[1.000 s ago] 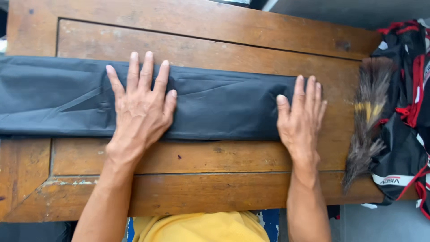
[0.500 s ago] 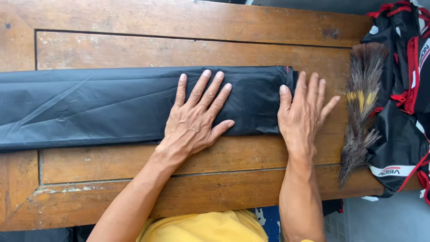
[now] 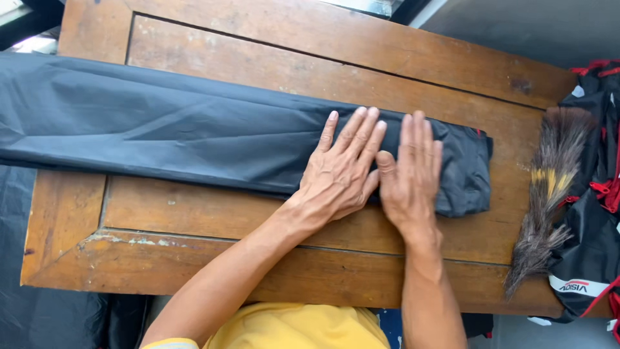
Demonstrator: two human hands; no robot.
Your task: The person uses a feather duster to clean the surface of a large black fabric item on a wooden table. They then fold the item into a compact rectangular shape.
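Your left hand [image 3: 339, 174] and right hand [image 3: 410, 178], grip wide and flat, press side by side on the folded black fabric [image 3: 194, 136] across the wooden tabletop [image 3: 323, 58].

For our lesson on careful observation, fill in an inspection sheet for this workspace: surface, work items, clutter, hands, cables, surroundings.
Surface: worn wooden table, with scuffs and chipped paint near the front edge.
Work items: long folded black fabric lying across the table, its left end past the edge.
Clutter: feather duster and black-and-red bag at the right.
Hands: left hand and right hand flat on the fabric, side by side, fingers extended.
Cables: nothing seen.
Surroundings: yellow shirt below; dark material at lower left.
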